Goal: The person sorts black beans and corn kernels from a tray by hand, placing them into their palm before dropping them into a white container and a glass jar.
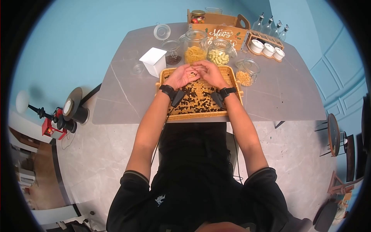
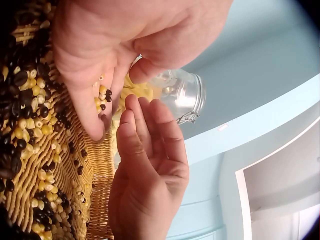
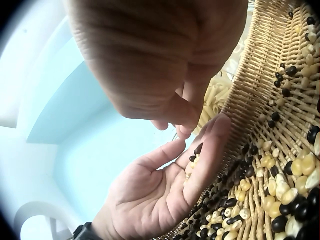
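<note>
My left hand is held palm up over the far part of a wicker tray. On its slightly bent fingers lies a small heap of corn kernels and black beans. Facing it from the other side is my right hand, its fingers loosely bent and its fingertips close to the left fingers. Nothing shows in the right hand in the left wrist view. Mixed yellow corn kernels and black beans are scattered over the woven bottom below both hands.
Behind the tray stand jars of pasta, pale green pieces and dark contents. A white container is at left, a jar of yellow kernels at right. Farther back are a wooden crate and a rack of bottles.
</note>
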Demonstrator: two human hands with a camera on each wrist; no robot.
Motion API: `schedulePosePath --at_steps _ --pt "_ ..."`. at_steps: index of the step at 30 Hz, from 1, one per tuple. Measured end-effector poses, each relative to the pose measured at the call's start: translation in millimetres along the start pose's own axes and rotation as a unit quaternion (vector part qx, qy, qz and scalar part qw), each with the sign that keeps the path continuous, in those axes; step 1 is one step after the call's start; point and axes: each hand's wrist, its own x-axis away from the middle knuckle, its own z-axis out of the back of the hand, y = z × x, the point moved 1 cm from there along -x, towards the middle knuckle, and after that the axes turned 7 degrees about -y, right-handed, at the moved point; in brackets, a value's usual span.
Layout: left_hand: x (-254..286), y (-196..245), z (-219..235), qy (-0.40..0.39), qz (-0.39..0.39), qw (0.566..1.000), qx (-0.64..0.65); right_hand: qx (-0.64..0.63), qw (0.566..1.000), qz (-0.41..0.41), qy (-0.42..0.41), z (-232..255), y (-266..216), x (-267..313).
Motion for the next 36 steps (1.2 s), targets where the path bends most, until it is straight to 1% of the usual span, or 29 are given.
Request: schedulePosePath --at_steps 2,5,8,11,14,17,20,26,29,32,35,36 --pt "-0.5 0.2 1.2 -0.009 0.002 1.0 -0.005 0.003 1.0 0.011 0.014 -1.1 2.6 0.2" --pt "-4.0 -0.1 5.2 -0.009 0.005 1.0 -0.029 0.033 0.999 0.02 0.015 -0.9 4.8 -0.8" --pt "-4.2 -1.1 6.5 -0.008 0.001 1.0 -0.023 0.107 0.994 0.005 0.013 2.2 -0.8 1.3" --pt "-2.4 -0.3 5.5 0.0 0.004 1.0 -0.021 0.204 0.977 0.057 0.007 2.7 -1.2 4.1" --pt "-4.2 0.2 8.6 -0.001 0.008 1.0 -0.022 0.202 0.979 0.031 -0.009 2.1 1.8 3.4" --pt "-6.6 0.7 13.6 0.001 0.022 0.999 -0.029 0.199 0.979 0.046 -0.019 1.8 5.1 3.9" --pt "-7.9 -0.8 15.2 0.014 0.025 0.999 -0.04 0.24 0.966 0.083 -0.042 1.2 5.4 3.1" --pt "-5.4 -1.2 10.2 0.039 0.002 0.999 -0.02 0.3 0.949 0.089 -0.029 -2.8 -3.7 4.6" --pt "-4.9 0.1 7.6 0.038 0.004 0.999 -0.007 0.21 0.977 0.022 0.03 -6.5 -5.7 3.9" --pt "-1.2 2.1 8.1 -0.009 0.022 1.0 -0.001 0.152 0.985 0.014 0.085 -0.5 -17.9 3.7" --pt "-3.9 -0.5 9.8 -0.034 -0.003 0.999 0.008 0.13 0.99 0.016 0.06 -3.9 -24.4 -4.0" --pt "-6.0 -1.9 11.6 -0.005 -0.014 1.0 0.004 0.171 0.983 0.03 0.051 -4.3 -27.9 -15.0"
